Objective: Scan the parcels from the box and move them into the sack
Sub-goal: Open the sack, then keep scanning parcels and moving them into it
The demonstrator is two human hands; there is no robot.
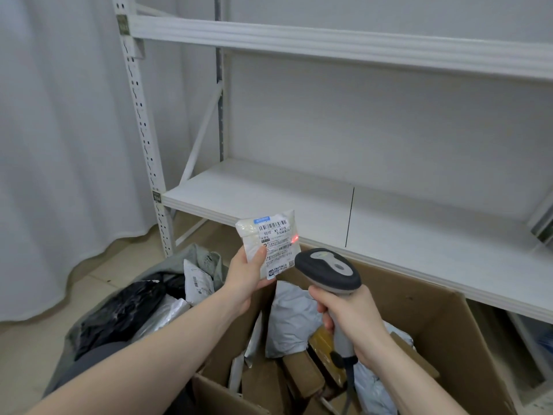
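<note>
The white parcel (267,246) bears a shipping label (276,245) reading "501E M1 A21B" under a barcode

White metal shelving (299,190), pale curtain (59,145), tiled floor (45,339).

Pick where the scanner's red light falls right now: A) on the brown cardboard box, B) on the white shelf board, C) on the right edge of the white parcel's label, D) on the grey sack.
C: the red dot glows at the right edge of the label on the small white parcel held in the left hand.

White barcoded parcel (267,242), grey-and-black scanner (329,272), brown box (443,324), grey sack (197,253).
</note>
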